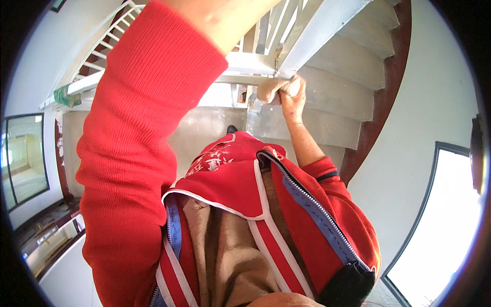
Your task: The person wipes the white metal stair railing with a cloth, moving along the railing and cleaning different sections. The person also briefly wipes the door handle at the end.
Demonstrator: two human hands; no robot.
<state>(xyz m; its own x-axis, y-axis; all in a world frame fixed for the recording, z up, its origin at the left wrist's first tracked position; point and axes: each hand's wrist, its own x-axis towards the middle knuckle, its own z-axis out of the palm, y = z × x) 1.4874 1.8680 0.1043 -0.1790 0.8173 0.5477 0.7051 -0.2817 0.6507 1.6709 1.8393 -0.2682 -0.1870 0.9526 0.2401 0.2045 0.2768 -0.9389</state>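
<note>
My right hand (294,101) grips a beige cloth (270,87) and presses it up to the lower end of a white handrail (326,32), where it meets the railing's corner. Across the upper left stretches my left arm in its red knitted sleeve (142,126); the left hand itself is out of view beyond the top edge. White balusters (282,27) show behind the raised forearm. A red apron (226,161) with white trim and printed writing hangs over my front, under an open red jacket (326,215).
Concrete stairs (341,73) climb at the right beside a dark red wall skirting (379,122). Another white railing (103,48) runs at the upper left, with green material (67,96) wrapped on its end. A window (25,157) is at the left; a bright framed opening (437,230) lies lower right.
</note>
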